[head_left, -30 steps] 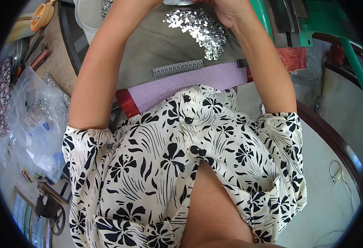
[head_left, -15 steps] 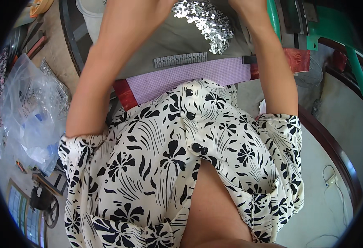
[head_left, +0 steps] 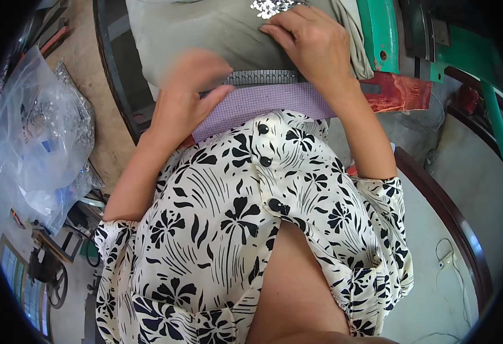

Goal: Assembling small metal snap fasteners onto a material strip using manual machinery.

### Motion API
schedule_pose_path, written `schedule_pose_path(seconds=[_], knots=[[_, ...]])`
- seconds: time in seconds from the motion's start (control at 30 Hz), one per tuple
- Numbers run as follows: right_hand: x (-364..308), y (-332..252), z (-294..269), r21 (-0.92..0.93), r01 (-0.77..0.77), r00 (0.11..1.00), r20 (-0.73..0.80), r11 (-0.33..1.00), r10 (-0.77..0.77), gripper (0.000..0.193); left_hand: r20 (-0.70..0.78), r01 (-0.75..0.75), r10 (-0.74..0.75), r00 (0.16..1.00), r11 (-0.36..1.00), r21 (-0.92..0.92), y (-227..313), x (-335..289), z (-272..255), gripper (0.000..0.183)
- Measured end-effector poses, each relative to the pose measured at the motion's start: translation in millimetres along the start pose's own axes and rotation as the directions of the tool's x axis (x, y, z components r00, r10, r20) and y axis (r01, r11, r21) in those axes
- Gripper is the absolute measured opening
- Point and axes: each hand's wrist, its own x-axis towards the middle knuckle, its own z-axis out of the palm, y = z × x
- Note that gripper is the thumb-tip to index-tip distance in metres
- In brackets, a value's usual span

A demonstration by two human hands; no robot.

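My left hand [head_left: 191,86] is over the left end of a grey toothed strip [head_left: 263,77]; its fingers are smeared by motion, while the thumb stands out lower down. Whether it touches the strip, I cannot tell. Farther off to the right, my right hand [head_left: 314,49] bends over the olive-grey cloth [head_left: 188,28], thumb and forefinger tips pressed together. Anything between those tips is too small to make out. Just beyond them lies a heap of small shiny silver pieces [head_left: 271,8], cut off by the top edge. A purple checked band [head_left: 274,103] runs along the near side of the strip.
Green machine parts [head_left: 378,34] and a worn red surface [head_left: 403,92] stand at the right. Clear plastic bags [head_left: 39,143] with silvery contents lie to the left, near a handwheel [head_left: 58,285]. A pale cable [head_left: 449,261] trails over the floor at the lower right.
Both hands, formerly at the top edge, have come nearer: the left down to the strip, the right beside the silver pieces. The view has shifted, and the heap now sits higher, mostly out of sight.
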Motion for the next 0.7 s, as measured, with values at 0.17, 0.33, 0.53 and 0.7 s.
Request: schedule_pose_path(seconds=[0.17,0.33,0.53,0.7], knots=[[-4,-10,-3,0.044,0.012,1.000,0.001,0.999,-0.012,0.016,-0.021,0.005,-0.004,1.000,1.000,0.014,1,1,3,0.025],[-1,-5,-1,0.211,-0.078,0.996,0.065,0.974,0.065,0.016,-0.061,0.030,-0.036,0.997,0.996,-0.083,-4,3,6,0.025],[3,-13,7,0.344,0.024,0.995,-0.102,0.939,0.012,0.011,-0.095,0.140,-0.155,0.983,0.979,-0.145,0,-1,4,0.032],[5,-38,-22,0.236,-0.235,0.964,0.179,0.943,0.196,0.013,-0.180,0.167,-0.224,0.958,0.943,-0.287,2,-7,10,0.033]])
